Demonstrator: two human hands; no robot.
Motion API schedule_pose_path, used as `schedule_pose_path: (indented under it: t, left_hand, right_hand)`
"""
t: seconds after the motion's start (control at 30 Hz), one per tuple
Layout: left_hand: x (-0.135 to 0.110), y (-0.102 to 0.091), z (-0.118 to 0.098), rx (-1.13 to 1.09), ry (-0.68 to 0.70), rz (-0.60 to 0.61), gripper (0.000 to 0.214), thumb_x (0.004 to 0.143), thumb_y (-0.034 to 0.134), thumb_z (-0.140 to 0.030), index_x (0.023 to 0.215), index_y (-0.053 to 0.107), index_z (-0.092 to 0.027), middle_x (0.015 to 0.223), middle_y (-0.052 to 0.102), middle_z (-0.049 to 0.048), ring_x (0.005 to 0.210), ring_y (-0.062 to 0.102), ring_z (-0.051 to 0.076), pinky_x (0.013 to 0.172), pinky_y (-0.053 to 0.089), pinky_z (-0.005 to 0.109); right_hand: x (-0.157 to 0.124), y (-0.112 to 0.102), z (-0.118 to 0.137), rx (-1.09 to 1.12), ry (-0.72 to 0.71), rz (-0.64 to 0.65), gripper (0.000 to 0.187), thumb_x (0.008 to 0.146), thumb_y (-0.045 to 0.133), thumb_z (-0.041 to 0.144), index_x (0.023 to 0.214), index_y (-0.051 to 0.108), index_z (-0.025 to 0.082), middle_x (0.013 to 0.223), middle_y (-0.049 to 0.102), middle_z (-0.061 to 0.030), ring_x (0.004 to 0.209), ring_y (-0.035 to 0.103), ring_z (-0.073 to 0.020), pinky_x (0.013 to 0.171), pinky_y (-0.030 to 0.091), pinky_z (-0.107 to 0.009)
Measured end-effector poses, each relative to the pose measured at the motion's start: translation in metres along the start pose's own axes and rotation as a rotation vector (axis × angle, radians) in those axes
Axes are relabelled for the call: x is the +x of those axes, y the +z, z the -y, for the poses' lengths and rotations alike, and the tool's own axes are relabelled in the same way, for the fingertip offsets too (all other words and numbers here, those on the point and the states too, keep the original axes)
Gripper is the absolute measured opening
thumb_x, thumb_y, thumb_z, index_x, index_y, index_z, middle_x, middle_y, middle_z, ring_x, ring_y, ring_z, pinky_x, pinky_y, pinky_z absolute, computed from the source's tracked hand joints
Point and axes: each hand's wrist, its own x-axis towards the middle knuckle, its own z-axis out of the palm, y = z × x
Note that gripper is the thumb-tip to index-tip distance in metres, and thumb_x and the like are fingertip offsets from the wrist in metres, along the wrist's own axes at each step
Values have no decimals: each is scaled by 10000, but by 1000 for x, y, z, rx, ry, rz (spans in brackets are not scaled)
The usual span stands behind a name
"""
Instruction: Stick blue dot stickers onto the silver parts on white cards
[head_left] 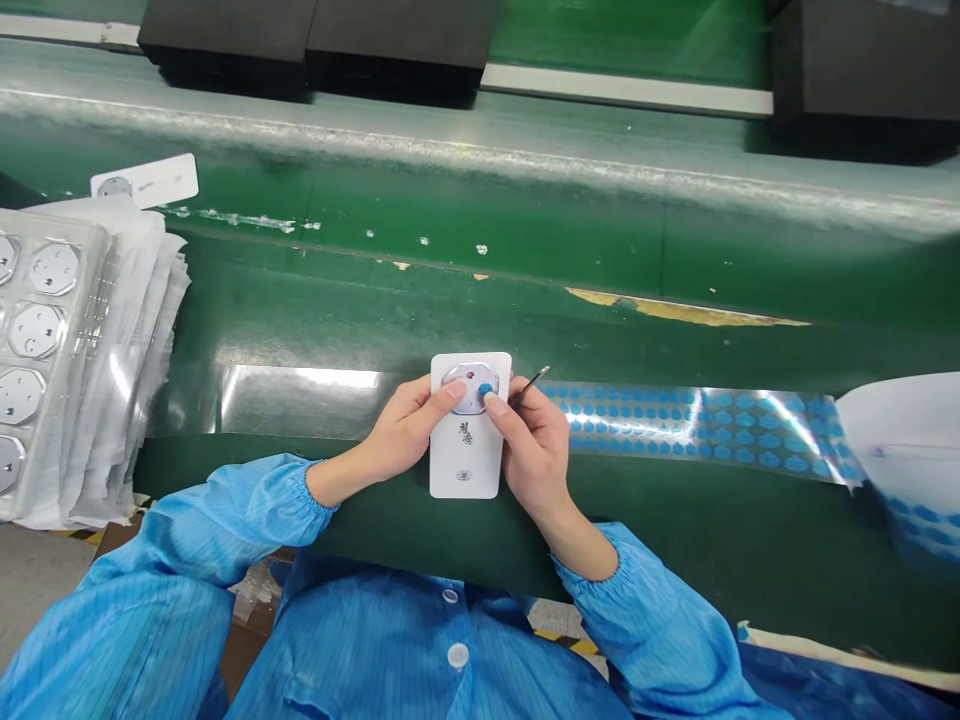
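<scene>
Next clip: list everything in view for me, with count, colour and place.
card: one, white, centre, held in both hands
silver disc: one, at the top of the card
blue dot: one, on the silver disc
second card: one, white, far left on the bench
sticker strip: one, clear with rows of blue dots, right of the hands
trays: a stack, clear, holding silver discs, left edge
black blocks: three, top edge
paper: one, white, right edge
bench: green
thin tool: one, dark, in the right hand
left hand: blue sleeve, grips the card's left edge
right hand: blue sleeve, fingertip at the blue dot
</scene>
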Motion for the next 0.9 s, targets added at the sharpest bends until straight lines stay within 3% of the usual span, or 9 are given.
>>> schedule_pose_path:
  t: [0.2, 0.37, 0.6, 0.8, 0.9]
  left_hand:
    - [-2, 0, 4, 49, 25, 19, 520, 970, 631, -660, 1025, 733, -153, 865, 719, 64, 756, 662, 180, 676, 535, 268]
    - [-6, 0, 3, 142, 116, 69, 474, 999, 625, -611, 1082, 762, -165, 898, 743, 68, 809, 682, 200, 722, 545, 284]
    - [7, -2, -10, -346, 132, -70, 363, 999, 687, -464, 1240, 732, -195, 1301, 753, 123, 1054, 775, 284, 901, 642, 408]
    - [13, -12, -11, -251, 161, -130, 343, 921, 776, -433, 1132, 711, -171, 1092, 811, 114, 923, 805, 286, 817, 658, 399]
    - [14, -16, -12, -163, 219, -165, 454, 866, 830, -393, 1250, 685, -200, 1036, 811, 78, 959, 802, 282, 820, 652, 373]
  right_hand:
    - [0, 1, 2, -74, 22, -31, 374, 885, 763, 583, 839, 650, 230, 722, 610, -1, 613, 544, -161, 554, 494, -292]
    - [-3, 1, 5, -130, -57, -60, 359, 929, 742, 544, 808, 634, 223, 733, 618, -2, 611, 523, -148, 545, 460, -275]
    - [-6, 0, 1, -208, -82, 155, 303, 1000, 675, 525, 919, 655, 233, 815, 645, -21, 690, 567, -186, 614, 487, -319]
    - [-9, -3, -5, -340, -104, 159, 268, 1041, 624, 483, 939, 663, 238, 776, 617, -13, 694, 575, -197, 610, 453, -327]
    - [-8, -5, -6, -399, -160, 166, 235, 1057, 606, 447, 963, 674, 241, 795, 639, -16, 692, 581, -195, 617, 456, -333]
